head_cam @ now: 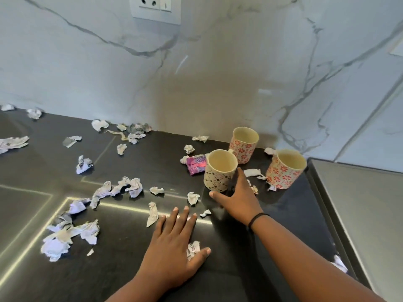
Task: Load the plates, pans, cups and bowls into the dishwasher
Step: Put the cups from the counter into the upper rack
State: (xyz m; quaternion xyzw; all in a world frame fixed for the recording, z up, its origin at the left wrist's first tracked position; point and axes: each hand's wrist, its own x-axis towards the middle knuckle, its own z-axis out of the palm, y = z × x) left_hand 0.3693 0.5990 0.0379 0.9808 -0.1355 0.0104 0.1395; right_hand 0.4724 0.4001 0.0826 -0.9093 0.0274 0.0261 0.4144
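Three empty mugs stand on the black countertop [218, 247] near the marble wall. My right hand [236, 198] grips the nearest one, a cream mug with a dark dotted pattern [218, 171]; my thumb lies at its base and my index finger runs up its right side. The other fingers are hidden behind the hand. Two cream mugs with red flowers stand apart from it, one behind [243, 144] and one to the right [283, 168]. My left hand [174, 247] rests flat on the counter with straight fingers, a paper scrap [193, 247] beside the thumb.
Several crumpled paper scraps [122, 188] litter the countertop, mostly left and centre. A purple wrapper [196, 164] lies just left of the gripped mug. A steel surface [359, 214] adjoins the counter on the right. A wall socket [154, 7] sits high on the backsplash.
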